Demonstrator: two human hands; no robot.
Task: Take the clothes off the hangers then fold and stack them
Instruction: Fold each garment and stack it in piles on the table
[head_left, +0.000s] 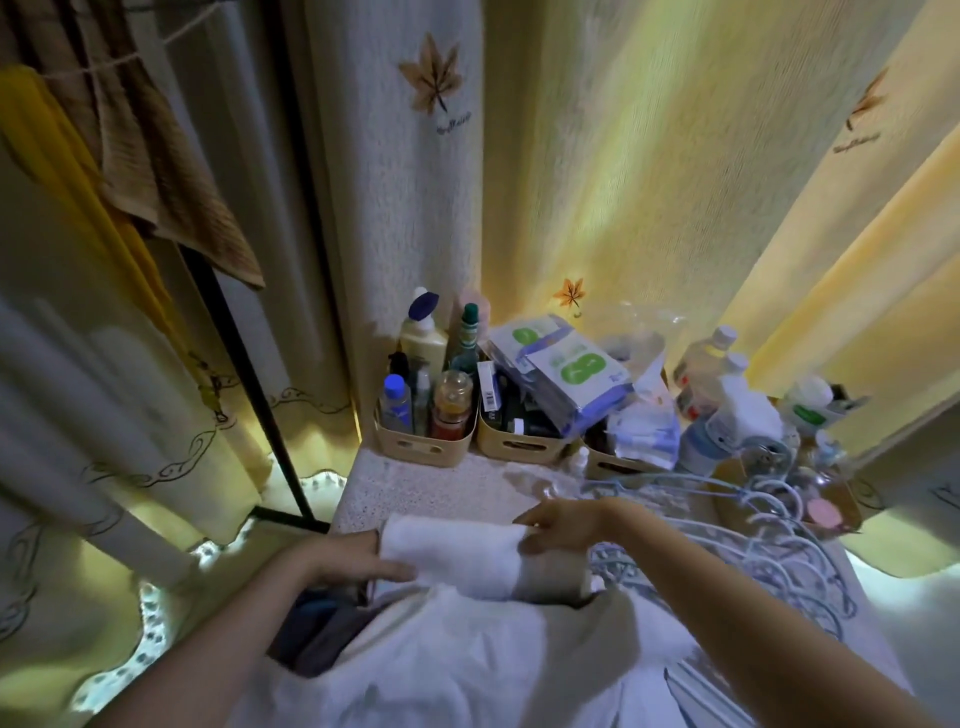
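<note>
Both bare forearms reach forward from the lower corners and converge toward the middle. The left hand (358, 564) lies palm-down, its fingers straight and together, pointing right. The right hand (561, 525) sits slightly farther forward, wrist bent, fingers angled left and downward; blur hides whether they pinch.

The cloth (452, 558) between the left hand (353, 564) and right hand (566, 522) is white. The hangers (769, 525) right of the right hand are pale blue. Beyond both hands are beige bins (426, 444) and cream curtains (395, 208) with brown leaf prints.
</note>
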